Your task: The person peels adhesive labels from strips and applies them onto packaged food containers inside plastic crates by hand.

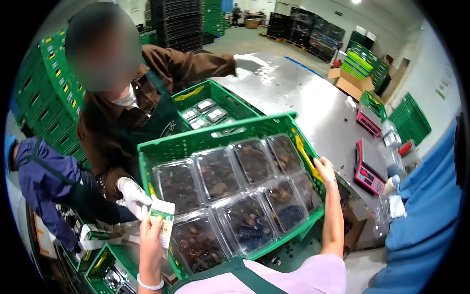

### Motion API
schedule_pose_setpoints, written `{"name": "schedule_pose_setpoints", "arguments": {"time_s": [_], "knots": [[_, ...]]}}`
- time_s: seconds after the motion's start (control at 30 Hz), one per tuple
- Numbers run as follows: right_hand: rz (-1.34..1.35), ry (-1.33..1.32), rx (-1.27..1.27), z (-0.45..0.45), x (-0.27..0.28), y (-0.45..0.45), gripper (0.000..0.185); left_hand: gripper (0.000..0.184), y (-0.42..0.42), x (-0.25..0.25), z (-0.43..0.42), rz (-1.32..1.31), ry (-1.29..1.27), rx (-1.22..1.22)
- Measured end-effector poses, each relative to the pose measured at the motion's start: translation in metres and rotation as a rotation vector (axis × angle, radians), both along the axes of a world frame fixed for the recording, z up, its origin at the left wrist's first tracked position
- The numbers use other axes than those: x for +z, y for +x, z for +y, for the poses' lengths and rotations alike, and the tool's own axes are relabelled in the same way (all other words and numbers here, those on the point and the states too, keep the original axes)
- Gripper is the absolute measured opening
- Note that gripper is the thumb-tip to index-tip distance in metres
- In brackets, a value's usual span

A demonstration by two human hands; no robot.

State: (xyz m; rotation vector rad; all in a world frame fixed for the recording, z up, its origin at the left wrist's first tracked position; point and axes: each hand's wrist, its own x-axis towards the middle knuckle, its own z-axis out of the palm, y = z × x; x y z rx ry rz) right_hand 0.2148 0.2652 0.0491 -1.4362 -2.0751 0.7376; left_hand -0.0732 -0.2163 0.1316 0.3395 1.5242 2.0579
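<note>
A green plastic crate (220,128) is tilted in front of me, filled with several clear lidded boxes (215,174) of dark, brownish pieces, perhaps dried mushrooms. My right hand (325,171) grips its right rim beside the yellow handle (304,152). Over the left end, my left hand (151,232) pinches a white and green printed label (164,218) between thumb and fingers. Whether that hand also touches the crate is hidden. A co-worker's gloved hand (133,197) is close to the label at the crate's left side.
Behind stands another green crate (237,100) with packed boxes. The metal table (293,98) holds red scales (368,169) at right. The co-worker's other gloved hand (252,63) is over the table. A second person (46,171) bends at left, near a lower crate (100,267).
</note>
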Motion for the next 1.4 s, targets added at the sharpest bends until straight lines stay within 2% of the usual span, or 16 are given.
{"name": "schedule_pose_setpoints", "arguments": {"time_s": [0.17, 0.27, 0.4, 0.53, 0.63, 0.77, 0.83, 0.93, 1.0, 1.07, 1.13, 1.2, 1.27, 1.3, 1.33, 1.4], "knots": [[0.112, -0.048, -0.333, -0.083, -0.025, 0.144, 0.033, 0.022, -0.020, -0.012, 0.051, -0.001, 0.002, -0.309], [0.202, -0.070, -0.488, -0.141, -0.016, 0.189, 0.027, 0.016, -0.036, -0.029, 0.102, -0.034, 0.020, -0.505], [0.247, -0.054, -0.655, -0.178, -0.050, 0.245, 0.026, 0.010, -0.036, -0.053, 0.183, -0.001, -0.006, -0.691], [0.290, -0.111, -0.778, -0.188, -0.061, 0.257, 0.029, 0.015, -0.045, -0.070, 0.269, 0.150, -0.120, -0.842], [0.487, -0.200, -0.841, -0.181, -0.057, 0.237, 0.027, 0.019, -0.061, -0.088, 0.330, 0.268, -0.186, -0.909], [0.665, -0.307, -0.777, -0.152, -0.077, 0.203, 0.021, 0.019, -0.091, -0.120, 0.402, 0.220, -0.247, -0.887], [0.721, -0.398, -0.721, -0.137, -0.089, 0.191, 0.014, 0.018, -0.120, -0.165, 0.426, 0.154, -0.230, -0.859], [0.622, -0.473, -0.776, -0.104, -0.114, 0.186, 0.016, 0.018, -0.128, -0.186, 0.435, 0.096, -0.231, -0.770], [0.389, -0.478, -0.661, -0.091, -0.108, 0.197, 0.021, 0.017, -0.139, -0.195, 0.431, 0.086, -0.233, -0.819], [-0.295, 0.030, -0.619, -0.078, -0.075, 0.186, 0.038, 0.014, -0.139, -0.156, 0.412, 0.226, -0.321, -0.773], [-0.439, 0.219, -0.562, -0.060, -0.045, 0.147, 0.059, 0.012, -0.149, -0.136, 0.387, 0.527, -0.326, -0.664], [-0.657, 0.445, -0.325, -0.050, -0.029, 0.101, 0.060, 0.012, -0.131, -0.087, 0.350, 0.461, -0.296, -0.633], [-0.894, 0.315, -0.200, -0.041, -0.035, 0.104, 0.067, 0.012, -0.117, -0.050, 0.304, 0.460, -0.340, -0.636], [-0.925, -0.189, -0.363, -0.027, -0.037, 0.124, 0.073, 0.015, -0.118, -0.046, 0.279, 0.467, -0.386, -0.635], [-0.926, 0.053, -0.473, -0.038, -0.082, 0.159, 0.077, 0.019, -0.117, -0.049, 0.253, 0.471, -0.426, -0.632], [-0.890, -0.002, -0.450, -0.038, -0.057, 0.135, 0.077, 0.030, -0.102, -0.059, 0.213, 0.413, -0.353, -0.552]]}}
